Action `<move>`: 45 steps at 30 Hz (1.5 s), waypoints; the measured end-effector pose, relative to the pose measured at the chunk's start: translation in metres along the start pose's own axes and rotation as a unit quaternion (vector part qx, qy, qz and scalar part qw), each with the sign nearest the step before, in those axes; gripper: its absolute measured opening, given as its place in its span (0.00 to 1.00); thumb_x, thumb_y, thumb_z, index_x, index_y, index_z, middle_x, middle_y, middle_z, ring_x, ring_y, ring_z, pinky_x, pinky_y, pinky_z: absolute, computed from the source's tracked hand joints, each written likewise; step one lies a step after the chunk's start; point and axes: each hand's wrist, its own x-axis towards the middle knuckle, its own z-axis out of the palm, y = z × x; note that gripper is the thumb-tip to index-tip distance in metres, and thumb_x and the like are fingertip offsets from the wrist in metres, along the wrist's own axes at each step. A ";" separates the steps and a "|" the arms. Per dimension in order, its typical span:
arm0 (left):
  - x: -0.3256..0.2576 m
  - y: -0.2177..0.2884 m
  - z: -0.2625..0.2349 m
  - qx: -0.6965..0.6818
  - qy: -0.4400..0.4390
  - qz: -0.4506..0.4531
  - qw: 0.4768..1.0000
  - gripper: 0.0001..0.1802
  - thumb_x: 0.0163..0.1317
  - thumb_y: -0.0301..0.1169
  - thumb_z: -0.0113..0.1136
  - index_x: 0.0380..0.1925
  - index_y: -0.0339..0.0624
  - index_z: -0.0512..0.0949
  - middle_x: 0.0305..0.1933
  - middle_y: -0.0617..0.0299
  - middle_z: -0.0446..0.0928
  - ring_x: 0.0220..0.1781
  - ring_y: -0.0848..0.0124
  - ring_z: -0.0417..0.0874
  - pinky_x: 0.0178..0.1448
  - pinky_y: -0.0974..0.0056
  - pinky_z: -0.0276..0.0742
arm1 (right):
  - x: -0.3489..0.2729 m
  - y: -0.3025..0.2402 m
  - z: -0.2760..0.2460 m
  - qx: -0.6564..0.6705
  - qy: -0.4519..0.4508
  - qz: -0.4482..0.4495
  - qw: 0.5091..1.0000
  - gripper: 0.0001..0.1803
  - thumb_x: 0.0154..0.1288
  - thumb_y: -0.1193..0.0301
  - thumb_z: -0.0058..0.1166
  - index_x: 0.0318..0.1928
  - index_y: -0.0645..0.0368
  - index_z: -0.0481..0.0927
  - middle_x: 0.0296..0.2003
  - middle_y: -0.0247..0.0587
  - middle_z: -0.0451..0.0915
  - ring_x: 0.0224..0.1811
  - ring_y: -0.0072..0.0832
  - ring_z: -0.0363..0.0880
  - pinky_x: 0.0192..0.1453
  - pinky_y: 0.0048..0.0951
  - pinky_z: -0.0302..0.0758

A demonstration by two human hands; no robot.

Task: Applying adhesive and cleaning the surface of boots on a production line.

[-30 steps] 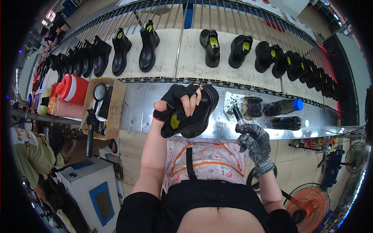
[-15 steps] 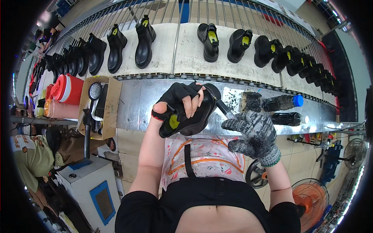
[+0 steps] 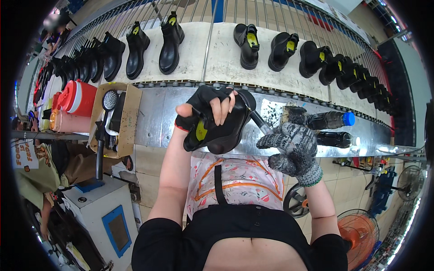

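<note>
My left hand (image 3: 212, 108), in a black fingerless glove, grips a black ankle boot (image 3: 226, 132) tilted on its side over the bench, its yellow-green lining facing me. A grey knitted glove covers my right hand (image 3: 291, 151). Its fingers close round a slim pen-like tool (image 3: 261, 123) with a dark barrel and a thin tip. The tip meets the boot near the edge of its sole; its exact contact is too small to make out. Just beyond the right hand sit a blackened sponge (image 3: 294, 114) and two bottles of dark liquid, one blue-capped (image 3: 329, 120), one white-capped (image 3: 335, 139).
Black boots (image 3: 172, 45) stand in two rows on a pale conveyor (image 3: 199, 61) behind the metal bench (image 3: 156, 113). At left are a cardboard box (image 3: 130, 126) with a round brush (image 3: 110, 100) and a red jug (image 3: 77, 98). An orange fan (image 3: 357, 232) stands low right.
The boots on the conveyor have shifted slightly right. The held boot has turned a little, and the tool's thin tip now shows at its edge. Both hands keep their hold.
</note>
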 end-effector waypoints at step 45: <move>-0.074 -0.029 -0.148 0.020 0.462 -0.109 0.880 0.48 0.55 0.74 0.30 0.19 0.35 0.75 0.25 0.50 0.78 0.34 0.60 0.78 0.44 0.63 0.72 | -0.037 0.024 0.157 0.594 0.001 0.332 0.733 0.09 0.64 0.77 0.48 0.43 0.65 0.79 0.35 0.38 0.82 0.38 0.23 0.80 0.45 0.24 0.77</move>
